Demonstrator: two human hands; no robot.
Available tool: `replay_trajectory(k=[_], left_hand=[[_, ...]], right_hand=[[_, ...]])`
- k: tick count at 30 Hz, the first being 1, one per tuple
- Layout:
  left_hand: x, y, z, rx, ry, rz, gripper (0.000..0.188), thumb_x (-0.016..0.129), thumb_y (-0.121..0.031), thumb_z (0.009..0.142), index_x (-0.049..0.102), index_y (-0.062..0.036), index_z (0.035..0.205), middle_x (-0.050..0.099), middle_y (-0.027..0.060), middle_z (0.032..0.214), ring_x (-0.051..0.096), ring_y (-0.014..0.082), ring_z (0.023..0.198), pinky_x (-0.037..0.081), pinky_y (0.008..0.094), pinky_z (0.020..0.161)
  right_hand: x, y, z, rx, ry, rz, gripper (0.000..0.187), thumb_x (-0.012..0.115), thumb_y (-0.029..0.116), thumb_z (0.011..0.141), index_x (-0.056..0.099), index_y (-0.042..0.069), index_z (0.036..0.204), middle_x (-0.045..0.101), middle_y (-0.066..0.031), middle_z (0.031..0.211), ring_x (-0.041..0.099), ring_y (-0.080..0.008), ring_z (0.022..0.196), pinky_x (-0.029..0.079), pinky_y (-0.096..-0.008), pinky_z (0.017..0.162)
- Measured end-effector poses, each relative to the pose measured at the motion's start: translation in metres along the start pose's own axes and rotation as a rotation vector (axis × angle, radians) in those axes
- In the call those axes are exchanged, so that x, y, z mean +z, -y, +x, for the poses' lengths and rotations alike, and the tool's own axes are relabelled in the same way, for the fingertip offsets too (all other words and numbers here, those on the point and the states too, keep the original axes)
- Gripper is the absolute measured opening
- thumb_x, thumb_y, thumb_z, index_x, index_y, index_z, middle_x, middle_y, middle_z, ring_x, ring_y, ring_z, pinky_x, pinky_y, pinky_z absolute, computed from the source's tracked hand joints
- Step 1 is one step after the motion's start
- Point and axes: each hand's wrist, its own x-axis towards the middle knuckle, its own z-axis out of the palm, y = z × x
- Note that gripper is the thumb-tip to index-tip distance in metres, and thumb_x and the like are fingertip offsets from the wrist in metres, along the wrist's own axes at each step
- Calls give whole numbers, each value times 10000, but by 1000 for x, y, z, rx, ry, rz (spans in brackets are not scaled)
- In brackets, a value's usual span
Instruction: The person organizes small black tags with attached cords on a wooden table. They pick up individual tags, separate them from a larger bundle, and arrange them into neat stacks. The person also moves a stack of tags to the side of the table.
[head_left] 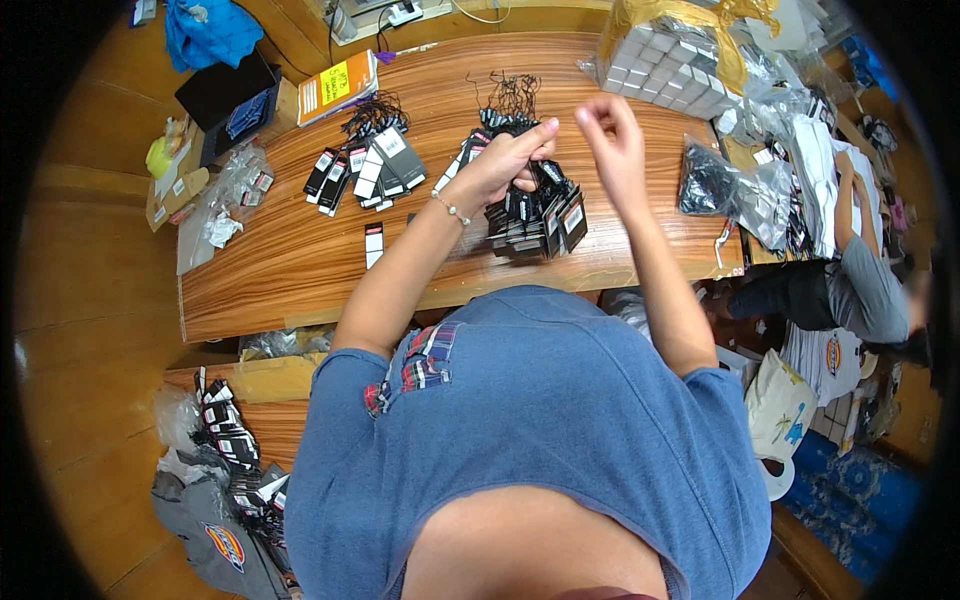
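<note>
My left hand [508, 157] is closed on a fanned bunch of black hang tags [535, 215] with white labels, held just above the wooden table [290, 265]. My right hand [612, 135] is raised beside it with fingertips pinched together; a thin string may run between the fingers, too fine to make out. Loose black strings [510, 95] lie on the table beyond my hands. A second spread of black tags [365, 165] lies to the left. One single tag [374, 243] rests alone near my left forearm.
An orange booklet [338, 87] and an open cardboard box [232, 105] sit at the far left. Clear plastic bags [735, 185] and a stack of white boxes [665, 65] fill the right end. Another person [855, 285] sits at right. More tags [228, 430] lie on the floor.
</note>
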Motion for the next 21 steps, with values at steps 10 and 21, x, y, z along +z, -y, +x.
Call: replay_trajectory(k=[10, 21], left_hand=[[3, -4, 7, 12, -112, 85, 442, 483, -447, 848, 419, -116, 563, 271, -82, 478, 178, 26, 388, 158, 187, 377], [3, -10, 15, 32, -169, 139, 437, 480, -442, 853, 395, -140, 548, 246, -100, 470, 160, 16, 388, 133, 192, 383]], right_hand=[[2, 14, -39, 99, 229, 108, 153, 641, 89, 726, 550, 29, 834, 470, -22, 616, 449, -103, 575, 388, -242, 543], [-14, -10, -40, 121, 409, 22, 226, 662, 169, 697, 551, 36, 842, 498, -27, 748, 456, -119, 712, 378, -270, 659]])
